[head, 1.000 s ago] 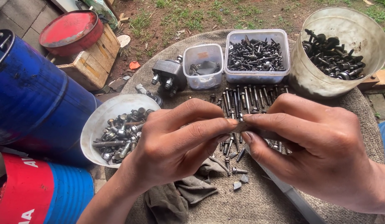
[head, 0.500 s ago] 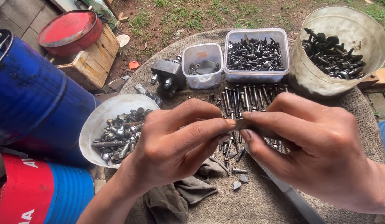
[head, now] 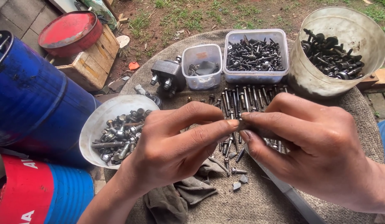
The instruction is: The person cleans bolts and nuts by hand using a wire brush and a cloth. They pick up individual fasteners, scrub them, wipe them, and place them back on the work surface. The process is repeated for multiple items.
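Observation:
My left hand (head: 176, 145) and my right hand (head: 308, 145) meet fingertip to fingertip over a round cloth-covered table (head: 346, 108). Both pinch one small dark bolt (head: 241, 123), mostly hidden by the fingers. Under the hands lie rows of loose bolts (head: 242, 97) on the cloth. A white bowl of mixed bolts and nuts (head: 118, 135) sits just left of my left hand.
At the back stand a small clear tub (head: 201, 66), a bigger clear tub of dark screws (head: 255, 56) and a large bucket of bolts (head: 337, 49). A dark metal part (head: 167, 76), a grey rag (head: 176, 199), blue drums (head: 30, 99) and a red lid (head: 70, 31) are nearby.
The hands stay together on the small bolt; only the fingertips shift slightly.

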